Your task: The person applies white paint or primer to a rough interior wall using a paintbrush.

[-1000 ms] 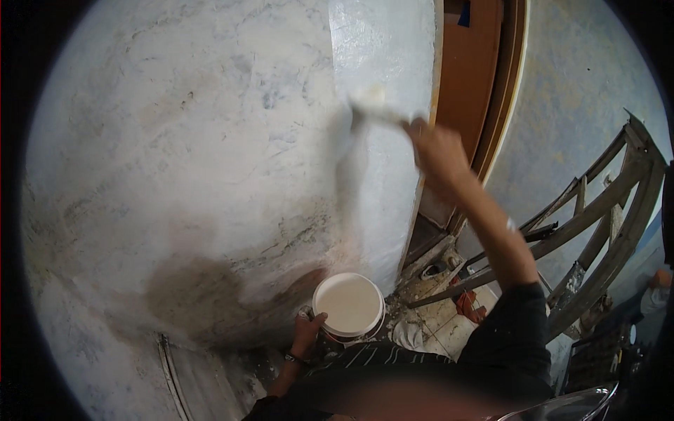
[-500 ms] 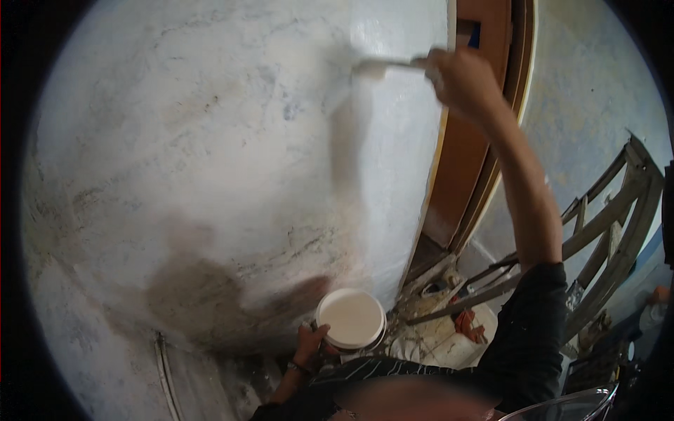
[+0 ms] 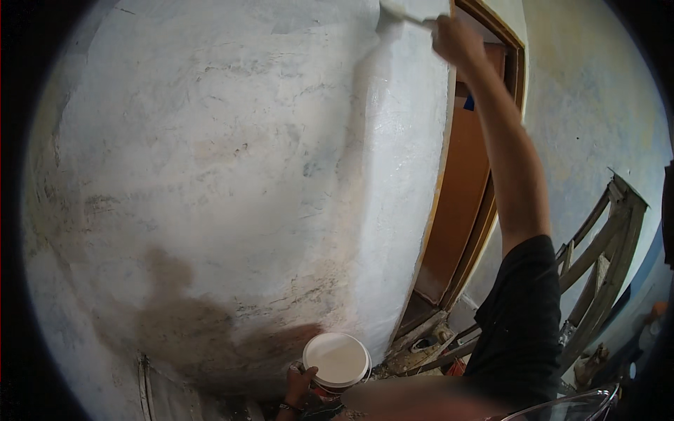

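High on the wall point(image 3: 210, 168), my right hand point(image 3: 458, 43) is closed round the handle of a wide paintbrush point(image 3: 401, 12). Its bristles touch the wall near the upper edge of the view, left of the door frame. A bright, wet-looking white strip point(image 3: 400, 168) runs down the wall below the brush. Low down, my left hand point(image 3: 300, 384) grips the rim of a round bucket point(image 3: 368, 366), its thumb over the edge. White paint point(image 3: 335, 359) shows inside the bucket. The fingers under the rim are partly hidden.
Right of the strip stands a brown door point(image 3: 453, 210) in a wooden frame point(image 3: 521, 77). A wooden ladder-like frame point(image 3: 611, 238) leans at the right. Debris point(image 3: 425, 344) lies on the floor by the doorway. A pipe point(image 3: 145, 386) runs along the lower left.
My right hand has moved the paintbrush upward along the wall. The view has tilted up, and the bucket in my left hand sits slightly lower and further left in the picture.
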Action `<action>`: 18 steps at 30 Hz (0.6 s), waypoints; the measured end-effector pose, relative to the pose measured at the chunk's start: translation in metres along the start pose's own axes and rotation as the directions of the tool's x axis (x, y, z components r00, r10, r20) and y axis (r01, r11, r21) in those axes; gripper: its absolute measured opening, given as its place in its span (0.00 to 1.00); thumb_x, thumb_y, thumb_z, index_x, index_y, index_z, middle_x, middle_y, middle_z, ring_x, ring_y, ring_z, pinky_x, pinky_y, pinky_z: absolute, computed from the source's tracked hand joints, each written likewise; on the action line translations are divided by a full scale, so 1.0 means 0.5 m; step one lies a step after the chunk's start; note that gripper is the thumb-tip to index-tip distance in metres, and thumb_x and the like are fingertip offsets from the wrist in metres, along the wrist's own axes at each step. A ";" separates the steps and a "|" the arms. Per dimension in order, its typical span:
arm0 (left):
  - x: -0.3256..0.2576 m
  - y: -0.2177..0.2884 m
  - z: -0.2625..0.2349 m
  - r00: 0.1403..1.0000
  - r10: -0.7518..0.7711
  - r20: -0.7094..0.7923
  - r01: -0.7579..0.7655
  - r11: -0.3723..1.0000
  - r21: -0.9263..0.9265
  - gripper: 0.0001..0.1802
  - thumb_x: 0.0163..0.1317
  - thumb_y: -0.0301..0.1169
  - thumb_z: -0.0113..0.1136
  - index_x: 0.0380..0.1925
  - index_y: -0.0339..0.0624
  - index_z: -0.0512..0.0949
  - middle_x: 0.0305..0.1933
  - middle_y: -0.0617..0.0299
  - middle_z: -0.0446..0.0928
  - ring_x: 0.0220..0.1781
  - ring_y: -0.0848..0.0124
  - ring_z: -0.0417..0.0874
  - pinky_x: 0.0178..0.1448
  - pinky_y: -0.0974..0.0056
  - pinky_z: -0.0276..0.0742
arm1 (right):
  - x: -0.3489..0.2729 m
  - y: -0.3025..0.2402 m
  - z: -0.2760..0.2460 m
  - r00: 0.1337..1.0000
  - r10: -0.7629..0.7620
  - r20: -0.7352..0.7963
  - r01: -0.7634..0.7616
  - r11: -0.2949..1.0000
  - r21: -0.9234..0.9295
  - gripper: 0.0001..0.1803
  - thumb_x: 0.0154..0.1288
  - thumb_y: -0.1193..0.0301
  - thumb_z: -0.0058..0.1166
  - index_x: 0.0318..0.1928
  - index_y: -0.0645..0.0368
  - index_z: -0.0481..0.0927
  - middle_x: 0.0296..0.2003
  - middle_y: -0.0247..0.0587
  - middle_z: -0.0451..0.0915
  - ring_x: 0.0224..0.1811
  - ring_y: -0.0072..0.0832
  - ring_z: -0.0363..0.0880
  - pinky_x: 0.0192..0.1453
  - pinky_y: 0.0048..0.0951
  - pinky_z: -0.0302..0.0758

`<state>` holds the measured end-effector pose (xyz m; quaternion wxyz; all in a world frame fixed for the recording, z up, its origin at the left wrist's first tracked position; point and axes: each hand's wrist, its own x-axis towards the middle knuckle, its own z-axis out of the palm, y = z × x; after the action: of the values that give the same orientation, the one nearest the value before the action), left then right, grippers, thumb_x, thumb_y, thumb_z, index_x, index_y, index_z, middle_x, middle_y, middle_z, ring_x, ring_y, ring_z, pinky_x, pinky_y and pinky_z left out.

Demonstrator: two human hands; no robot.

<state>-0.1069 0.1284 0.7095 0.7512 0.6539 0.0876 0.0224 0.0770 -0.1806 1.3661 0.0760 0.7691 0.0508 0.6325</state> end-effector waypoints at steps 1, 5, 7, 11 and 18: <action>0.000 0.002 0.000 0.998 0.014 -0.068 -0.012 0.999 0.029 0.10 0.48 0.28 0.64 0.27 0.34 0.75 0.22 0.61 0.76 0.16 0.76 0.74 0.18 0.71 0.69 | -0.034 -0.003 0.018 0.997 -0.021 0.069 0.020 1.000 0.009 0.18 0.53 0.77 0.47 0.46 0.51 0.78 0.37 0.42 0.79 0.38 0.40 0.79 0.42 0.41 0.76; 0.017 -0.007 -0.005 0.990 -0.140 -0.013 0.139 0.989 -0.042 0.10 0.48 0.27 0.62 0.29 0.33 0.76 0.23 0.60 0.77 0.17 0.76 0.76 0.17 0.71 0.70 | -0.151 0.025 0.027 0.978 -0.135 0.158 0.112 0.982 0.149 0.17 0.53 0.77 0.45 0.42 0.50 0.79 0.40 0.43 0.78 0.38 0.42 0.79 0.43 0.42 0.75; 0.022 -0.009 -0.008 0.975 -0.217 0.056 0.223 0.964 -0.145 0.10 0.48 0.27 0.62 0.30 0.32 0.77 0.23 0.60 0.78 0.18 0.76 0.76 0.17 0.71 0.70 | -0.147 0.052 0.003 0.969 -0.169 0.181 0.131 0.969 0.208 0.15 0.52 0.77 0.45 0.40 0.52 0.79 0.38 0.45 0.78 0.38 0.43 0.79 0.43 0.42 0.75; 0.012 0.015 0.000 0.997 -0.072 0.022 0.072 0.997 0.001 0.11 0.48 0.28 0.62 0.30 0.32 0.77 0.23 0.59 0.78 0.18 0.76 0.76 0.19 0.71 0.72 | -0.007 0.070 -0.034 0.997 0.045 -0.062 -0.040 0.996 0.078 0.20 0.53 0.74 0.49 0.49 0.51 0.75 0.38 0.45 0.79 0.41 0.42 0.77 0.44 0.38 0.75; 0.009 0.033 0.014 0.994 -0.109 -0.004 0.108 0.983 0.149 0.12 0.46 0.30 0.65 0.27 0.32 0.77 0.24 0.58 0.78 0.23 0.73 0.78 0.24 0.67 0.73 | 0.199 0.012 0.018 0.976 0.133 -0.172 -0.087 0.964 0.250 0.17 0.53 0.77 0.45 0.44 0.53 0.79 0.41 0.49 0.77 0.46 0.44 0.75 0.47 0.40 0.73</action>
<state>-0.0999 0.1244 0.7261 0.7006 0.7023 0.1230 -0.0263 0.1050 -0.1698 1.4617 -0.0587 0.7113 0.0912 0.6945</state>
